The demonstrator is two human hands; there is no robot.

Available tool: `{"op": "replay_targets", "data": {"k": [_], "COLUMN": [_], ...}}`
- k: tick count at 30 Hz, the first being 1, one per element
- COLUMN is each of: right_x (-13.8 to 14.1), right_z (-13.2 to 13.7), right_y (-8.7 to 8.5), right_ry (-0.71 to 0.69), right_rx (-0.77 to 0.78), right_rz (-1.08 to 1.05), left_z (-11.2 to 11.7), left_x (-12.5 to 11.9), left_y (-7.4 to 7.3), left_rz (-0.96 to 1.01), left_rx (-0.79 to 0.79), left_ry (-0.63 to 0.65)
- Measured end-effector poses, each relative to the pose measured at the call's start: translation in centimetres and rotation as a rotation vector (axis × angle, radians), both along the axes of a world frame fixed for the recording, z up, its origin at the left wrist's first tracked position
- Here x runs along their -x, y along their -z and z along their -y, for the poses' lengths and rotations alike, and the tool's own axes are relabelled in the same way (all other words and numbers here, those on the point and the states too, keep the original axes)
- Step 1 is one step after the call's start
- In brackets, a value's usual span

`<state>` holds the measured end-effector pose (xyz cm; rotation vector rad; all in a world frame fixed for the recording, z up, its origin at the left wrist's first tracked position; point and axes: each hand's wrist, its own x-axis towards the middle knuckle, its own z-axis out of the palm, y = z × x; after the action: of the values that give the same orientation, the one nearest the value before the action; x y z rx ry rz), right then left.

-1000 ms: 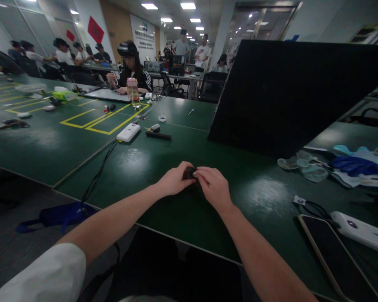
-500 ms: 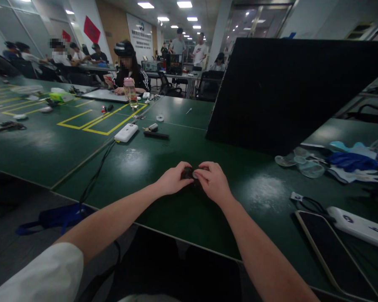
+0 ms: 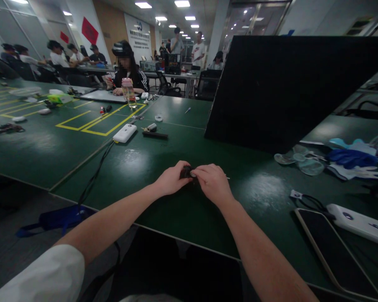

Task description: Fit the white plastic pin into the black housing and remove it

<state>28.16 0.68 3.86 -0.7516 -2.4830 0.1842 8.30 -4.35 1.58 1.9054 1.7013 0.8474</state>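
Both of my hands meet over the green table (image 3: 182, 218) near its front edge. My left hand (image 3: 171, 179) is closed around a small black object (image 3: 186, 171), mostly hidden by the fingers. My right hand (image 3: 212, 183) is pinched against the same object from the right, and a small pale round part shows between the fingertips. A thin pale sliver pokes out to the right of my right hand; I cannot make out what it is.
A large black panel (image 3: 290, 92) leans upright behind my hands. A phone (image 3: 330, 247), a white power strip (image 3: 359, 224) and blue gloves (image 3: 353, 158) lie at the right. A white power bank (image 3: 125, 133) with its cable lies at the left. Other people sit at the far tables.
My hands have stayed together on the small black object, with only slight finger movement. The view has drifted a little.
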Motion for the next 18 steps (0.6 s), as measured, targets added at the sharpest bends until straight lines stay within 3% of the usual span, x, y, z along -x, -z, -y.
{"op": "replay_targets", "data": {"k": [6,10,14,18], "right_x": [0.6,0.7,-1.4,-4.0], "right_z": [0.5,0.1,-1.9,-4.8], "right_y": [-0.1,-0.2,-0.4,1.3], "right_ry": [-0.085,0.094,0.263,0.321], "right_rx": [0.006,-0.072,-0.116,-0.017], "right_rz": [-0.022,-0.129,-0.272,-0.074], "left_z": [-0.2,-0.2,-0.1,0.0], "left_x": [0.0,-0.1,0.1,0.4], "left_y": [0.5,0.5,0.1,-0.4], "left_rz": [0.024,0.075,0.116,0.136], "left_rx": [-0.002,-0.006,0.027,0.049], "left_ry": [-0.037,-0.022,-0.018,-0.040]}}
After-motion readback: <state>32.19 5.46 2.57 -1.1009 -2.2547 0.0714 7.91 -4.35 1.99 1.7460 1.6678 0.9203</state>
